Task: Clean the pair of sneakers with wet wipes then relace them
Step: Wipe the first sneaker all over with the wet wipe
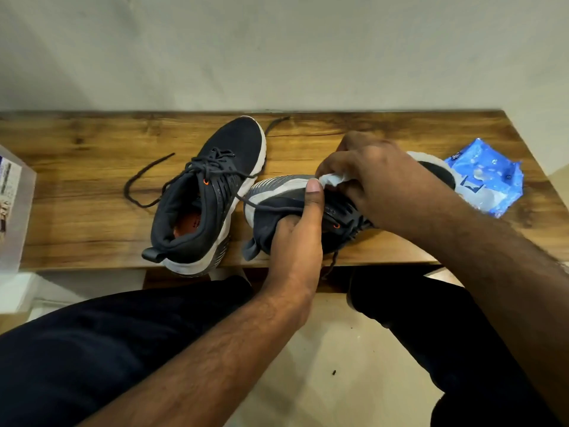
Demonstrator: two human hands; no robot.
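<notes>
Sneaker on its side (277, 192): lies on the wooden counter (77, 192) near the front edge, grey-and-white sole turned up toward the wall. Long axis runs left to right; heel to the left, toe (431, 167) to the right, close beside the wipes packet.
Upright sneaker (212, 192): stands on its sole left of the first, just beside it. Long axis runs front to back, tilted slightly; toe toward the wall, heel overhanging the counter's front edge. Laces are loose, one end trailing left across the wood, another running right toward the tipped shoe.
Left hand (295, 238): grips the tipped sneaker at its collar, thumb laid up over the side toward the sole.
Right hand (366, 174): fingers curled, pinching a white wet wipe (334, 179) against the sole edge at mid-length.
Wipes packet (486, 177): blue, crumpled, lying on the counter at the right end.
Hidden or unclear: the right hand covers the midfoot of the tipped sneaker; most of the wipe is buried under the fingers. Left fingers are out of sight behind the collar. A pale box (12, 208) at the left edge is cut off and blurred; its print cannot be read. Packet lettering is illegible.
</notes>
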